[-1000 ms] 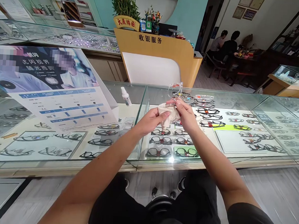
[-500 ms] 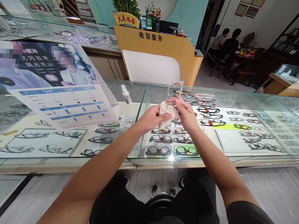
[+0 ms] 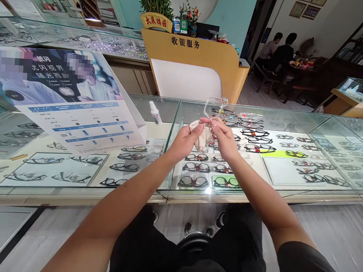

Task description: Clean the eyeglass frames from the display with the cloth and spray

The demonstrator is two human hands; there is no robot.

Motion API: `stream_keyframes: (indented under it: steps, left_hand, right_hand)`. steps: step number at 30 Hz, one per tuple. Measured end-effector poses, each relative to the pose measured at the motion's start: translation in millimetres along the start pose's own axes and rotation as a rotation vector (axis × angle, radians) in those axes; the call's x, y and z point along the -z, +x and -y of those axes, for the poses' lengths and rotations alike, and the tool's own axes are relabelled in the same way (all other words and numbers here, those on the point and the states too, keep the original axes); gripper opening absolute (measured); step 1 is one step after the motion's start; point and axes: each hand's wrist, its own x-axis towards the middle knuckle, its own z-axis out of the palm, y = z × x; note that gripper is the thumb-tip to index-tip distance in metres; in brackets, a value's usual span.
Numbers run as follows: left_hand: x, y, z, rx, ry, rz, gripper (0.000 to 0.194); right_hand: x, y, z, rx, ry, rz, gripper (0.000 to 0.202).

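Observation:
My left hand (image 3: 185,141) is closed on a pale cloth (image 3: 202,138), thumb on top. The cloth is folded around part of a pair of clear-framed glasses (image 3: 205,108). My right hand (image 3: 223,137) pinches the glasses near their middle, close against the cloth. One clear rim and a temple stick up above my fingers; the other lens is hidden by the cloth and my left hand. Both hands are above the glass display counter (image 3: 173,193). A white spray bottle (image 3: 155,113) stands on the counter to the left of my hands.
Rows of eyeglass frames (image 3: 196,167) lie inside the counter. A large folded poster board (image 3: 86,117) stands on the left. Beyond the counter are a wooden cashier desk (image 3: 232,73) and, farther right, two seated people (image 3: 279,51) at a table.
My left thumb has shifted up over the cloth, and the cloth's folds look different. The right hand keeps its pinch on the glasses. The whole view has shifted slightly.

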Motion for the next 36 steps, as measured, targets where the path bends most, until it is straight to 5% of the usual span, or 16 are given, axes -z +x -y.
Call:
stream_keyframes:
  steps: [12,19,24,36]
  left_hand:
    - [-1.9,-1.3,-7.9,-0.045,0.027,-0.099,0.062]
    - [11.6,7.5,-8.4,0.043,-0.079,-0.102,0.067]
    - [10.2,2.4,-18.5,0.092,-0.043,-0.08,0.067]
    - [4.3,-0.1,-18.8,0.014,0.077,-0.173,0.057]
  right_hand:
    - [-3.8,-2.5,10.7,0.165,-0.169,0.064,0.07]
    - [11.8,-2.7,6.7,0.303,-0.417,-0.179,0.044]
    - [23.1,0.8,0.7,0.515,-0.761,-0.054,0.048]
    - [17.5,1.1,-6.1,0.522,-0.962,-0.049,0.048]
